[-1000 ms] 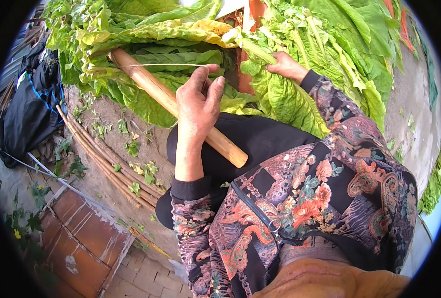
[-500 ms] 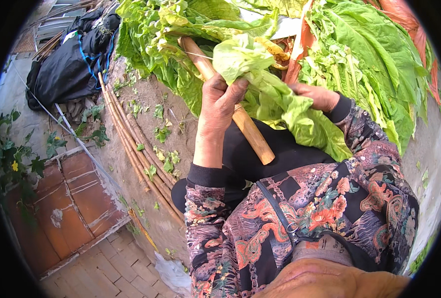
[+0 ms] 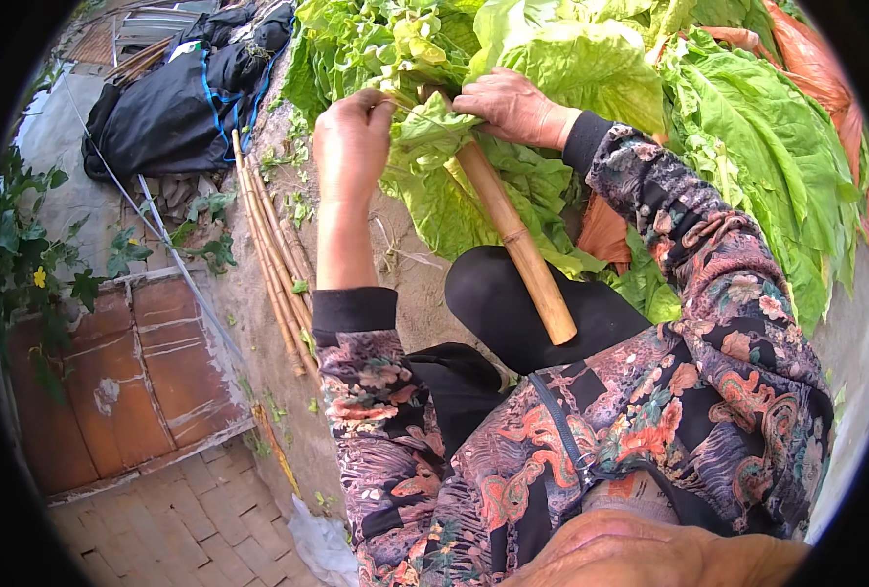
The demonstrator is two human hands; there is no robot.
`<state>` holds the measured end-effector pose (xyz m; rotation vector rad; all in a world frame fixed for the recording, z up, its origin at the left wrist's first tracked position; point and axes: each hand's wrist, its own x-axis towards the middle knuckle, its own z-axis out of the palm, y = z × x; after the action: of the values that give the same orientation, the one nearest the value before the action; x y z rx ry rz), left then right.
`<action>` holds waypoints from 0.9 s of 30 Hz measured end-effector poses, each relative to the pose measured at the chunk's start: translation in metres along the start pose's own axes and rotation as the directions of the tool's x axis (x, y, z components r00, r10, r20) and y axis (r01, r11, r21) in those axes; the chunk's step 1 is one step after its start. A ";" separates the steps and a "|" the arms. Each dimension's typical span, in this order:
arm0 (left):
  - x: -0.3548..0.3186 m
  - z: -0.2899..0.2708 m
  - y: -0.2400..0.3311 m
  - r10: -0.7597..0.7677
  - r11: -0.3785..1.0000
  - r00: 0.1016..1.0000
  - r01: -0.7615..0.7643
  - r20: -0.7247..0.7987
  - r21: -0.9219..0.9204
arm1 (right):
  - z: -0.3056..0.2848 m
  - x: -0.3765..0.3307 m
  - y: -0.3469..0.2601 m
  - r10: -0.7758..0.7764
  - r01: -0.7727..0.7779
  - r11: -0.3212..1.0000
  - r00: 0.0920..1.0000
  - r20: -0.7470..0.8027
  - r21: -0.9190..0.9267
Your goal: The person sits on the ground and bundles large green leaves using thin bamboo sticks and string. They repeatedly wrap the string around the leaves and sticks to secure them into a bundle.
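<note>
A tan bamboo pole (image 3: 520,247) slants, its upper end among crinkled green leaves (image 3: 576,76).

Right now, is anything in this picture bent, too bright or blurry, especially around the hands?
In the head view, a black rounded border rings the fisheye scene; in the head view, daylight brightens the green leaves, while the black trousers show little detail; in that head view too, the left hand and right hand look fairly clear, though their fingertips are hard to make out.

Green leaves (image 3: 581,73), cropped at top
</note>
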<state>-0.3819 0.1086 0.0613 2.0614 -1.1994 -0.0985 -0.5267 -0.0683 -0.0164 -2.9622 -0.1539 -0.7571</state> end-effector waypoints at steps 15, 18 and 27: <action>-0.013 -0.037 -0.086 -0.439 0.584 0.888 0.398 0.137 -0.708 | 0.014 -0.022 0.025 0.203 -0.209 0.921 0.978 0.053 0.329; 0.005 -0.128 -0.053 -0.181 0.511 0.970 0.235 0.163 -0.827 | -0.013 -0.008 0.018 -0.054 0.052 0.998 0.997 0.057 0.047; 0.002 -0.166 0.078 -0.013 0.918 0.971 -0.083 0.239 0.388 | -0.024 0.029 0.008 -0.161 0.157 0.978 0.987 -0.019 -0.136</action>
<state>-0.3703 0.1766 0.2312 2.4307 -1.5019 -0.0924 -0.5119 -0.0765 0.0185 -3.0924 -0.3555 -0.8624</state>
